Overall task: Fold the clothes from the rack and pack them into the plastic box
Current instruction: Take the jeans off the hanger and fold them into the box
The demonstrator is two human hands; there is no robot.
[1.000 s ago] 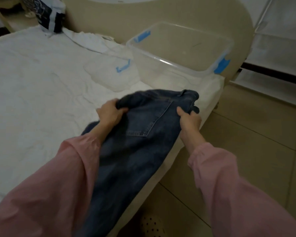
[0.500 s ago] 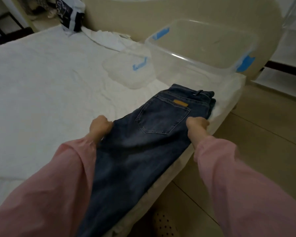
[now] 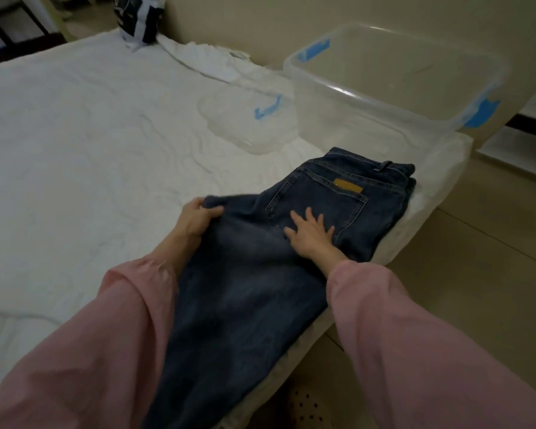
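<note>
– Bedroom: white bed sheet (image 3: 75,134) fills the left side, wrinkled, with a dark printed bag (image 3: 140,17) at the far end. Next?
– Then the left hand (image 3: 195,219). Its fingers are curled round a bunched fold at the left edge of the jeans (image 3: 245,289), gripping it.
– Where are the jeans?
– Back pocket up, along the bed's right edge. The waistband is toward the box and the legs run off the near end toward the person. Not folded, not packed yet.
– Lid?
– The clear lid (image 3: 248,119) lies flat on the sheet beyond the jeans, beside the box.
– Right hand?
– The right hand (image 3: 311,235) is flat with fingers straight and spread, pressing the denim just under the pocket. It holds nothing.
– Box?
– The plastic box (image 3: 369,97) is on the far right corner of the bed, uncovered, and looks empty. The tiled floor (image 3: 477,258) is to the right.
– Risks?
– The jeans sit very close to the mattress edge. A sideways tug from the gripping hand, or the weight of the hanging legs, could slide them onto the floor. A flat palm alone pins them weakly. The bunched left edge may also fold crooked and bulky, which makes a poor fit in the box.
</note>
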